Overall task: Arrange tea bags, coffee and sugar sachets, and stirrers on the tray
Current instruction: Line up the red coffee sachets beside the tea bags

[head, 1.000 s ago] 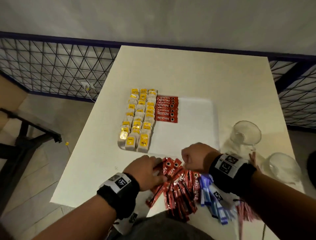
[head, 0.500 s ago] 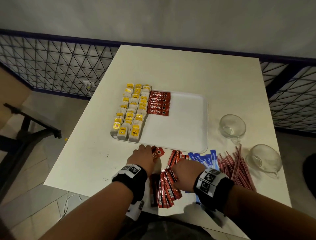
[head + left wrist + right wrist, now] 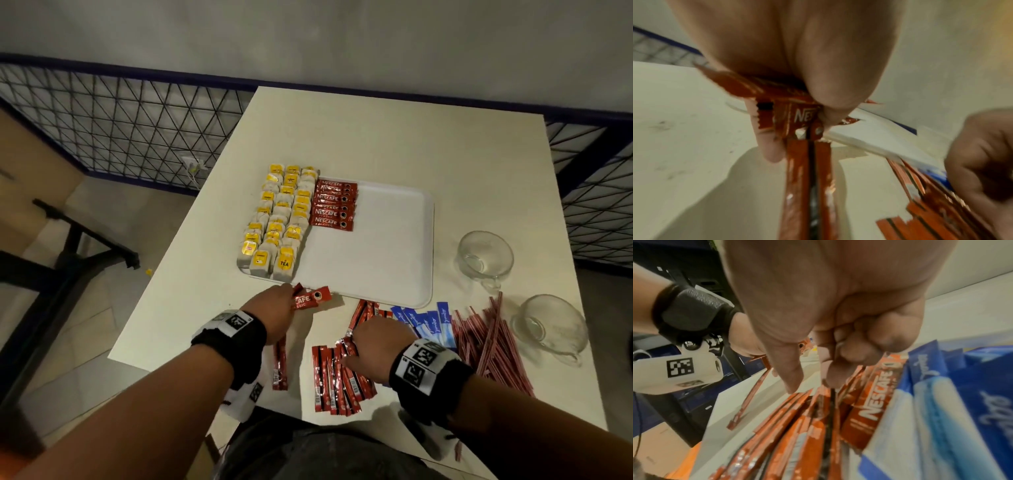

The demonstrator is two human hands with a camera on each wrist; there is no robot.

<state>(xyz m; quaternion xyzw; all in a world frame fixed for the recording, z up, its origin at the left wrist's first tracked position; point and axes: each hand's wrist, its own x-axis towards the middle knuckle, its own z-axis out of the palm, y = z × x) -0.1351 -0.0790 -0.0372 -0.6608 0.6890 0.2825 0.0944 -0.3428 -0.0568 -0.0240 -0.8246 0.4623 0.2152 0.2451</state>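
- head: left hand pinched red coffee sachets lying crosswise at the tray near edge; right hand curled over the coffee pile lying lengthwise on the counter.
- left wrist: left grip held at least two sachets; one more sachet ran lengthwise beneath.
- right wrist: right fingers curled on the pile; whether they held one, i could not tell.

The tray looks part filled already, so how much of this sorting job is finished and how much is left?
Done: tea bags fill the left of the tray, with a short stack of coffee sachets beside them. In hand: the left hand grips more coffee sachets near the tray's edge; the right hand is on the loose coffee pile. Left: the blue sugar sachets and stirrers, both off the tray.
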